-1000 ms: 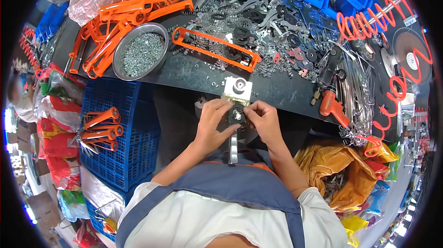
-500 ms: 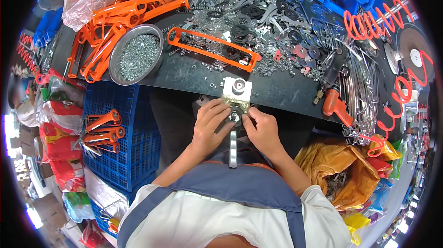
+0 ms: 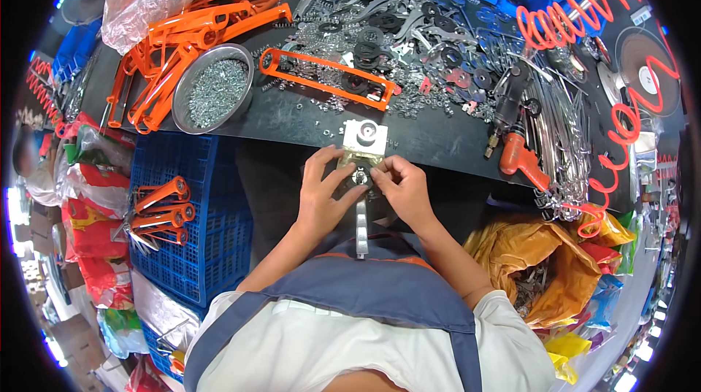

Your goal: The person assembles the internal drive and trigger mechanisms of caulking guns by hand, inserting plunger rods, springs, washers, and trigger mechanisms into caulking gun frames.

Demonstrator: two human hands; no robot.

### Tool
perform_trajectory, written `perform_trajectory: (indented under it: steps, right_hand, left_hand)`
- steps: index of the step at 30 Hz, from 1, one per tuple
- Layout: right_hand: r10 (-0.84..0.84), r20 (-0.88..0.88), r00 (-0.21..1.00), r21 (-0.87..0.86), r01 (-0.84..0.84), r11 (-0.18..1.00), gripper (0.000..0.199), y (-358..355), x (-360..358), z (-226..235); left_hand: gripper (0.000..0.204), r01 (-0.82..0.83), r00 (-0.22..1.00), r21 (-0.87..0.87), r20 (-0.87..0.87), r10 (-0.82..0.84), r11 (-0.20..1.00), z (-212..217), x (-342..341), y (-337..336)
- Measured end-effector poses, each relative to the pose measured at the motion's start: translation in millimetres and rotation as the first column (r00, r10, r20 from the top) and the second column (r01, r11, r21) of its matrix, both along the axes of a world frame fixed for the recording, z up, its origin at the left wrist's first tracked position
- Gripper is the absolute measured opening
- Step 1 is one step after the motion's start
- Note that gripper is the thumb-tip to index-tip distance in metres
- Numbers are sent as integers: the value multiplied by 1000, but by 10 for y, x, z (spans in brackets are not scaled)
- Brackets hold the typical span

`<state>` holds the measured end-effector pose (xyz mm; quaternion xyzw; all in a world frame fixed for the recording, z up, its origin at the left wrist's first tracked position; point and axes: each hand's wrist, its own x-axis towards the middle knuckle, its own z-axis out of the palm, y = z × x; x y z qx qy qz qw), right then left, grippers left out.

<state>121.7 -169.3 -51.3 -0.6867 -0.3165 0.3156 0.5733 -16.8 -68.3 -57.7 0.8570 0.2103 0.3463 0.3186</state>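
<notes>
A metal block fixture [image 3: 364, 136] with a round boss on top stands at the near edge of the bench. Just in front of it, a small round part [image 3: 360, 177], silver in the middle with a dark rim, sits between my hands. A ridged silver lever [image 3: 361, 228] runs from below that part toward my apron. My left hand [image 3: 321, 191] presses its thumb and curled fingers against the part's left side. On the other side, the thumb and forefinger of my right hand [image 3: 404, 189] pinch its edge. My fingertips partly cover its rim.
Beyond the fixture lies an orange frame [image 3: 328, 78] among heaped springs, washers and levers. A metal bowl [image 3: 179, 104] of small parts stands left, beside piled orange frames [image 3: 175, 34]. Rightward are an orange-handled power tool [image 3: 520, 158] and metal rods [image 3: 566, 144]. Blue crates [image 3: 197, 217] stand below.
The view has shifted slightly, moving the bench items leftward. My fingertips have changed their grip on the round part; more of its silver middle shows and less of the black disc.
</notes>
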Motion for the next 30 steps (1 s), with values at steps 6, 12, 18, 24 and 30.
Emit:
perform_trajectory:
  steps: [6, 12, 18, 24, 30]
  right_hand:
    - [-23, 157, 987, -27, 28, 999, 17, 27, 47, -103]
    - [15, -271, 962, 79, 7, 997, 25, 21, 124, -237]
    - [28, 267, 963, -52, -15, 999, 15, 195, 331, 97]
    - [-20, 994, 106, 28, -80, 996, 20, 947, 609, 192]
    - [-39, 907, 420, 165, -268, 949, 14, 1014, 1051, 204]
  left_hand:
    - [38, -8, 998, 64, 70, 4, 998, -71, 52, -77]
    - [39, 28, 998, 70, 55, -31, 997, -188, 48, -23]
    - [39, 50, 999, 88, -1, -50, 995, -173, 10, 46]
    - [39, 38, 999, 185, -21, -35, 982, 11, -7, -26]
    - [42, -80, 986, -62, 144, 89, 995, 145, -216, 65]
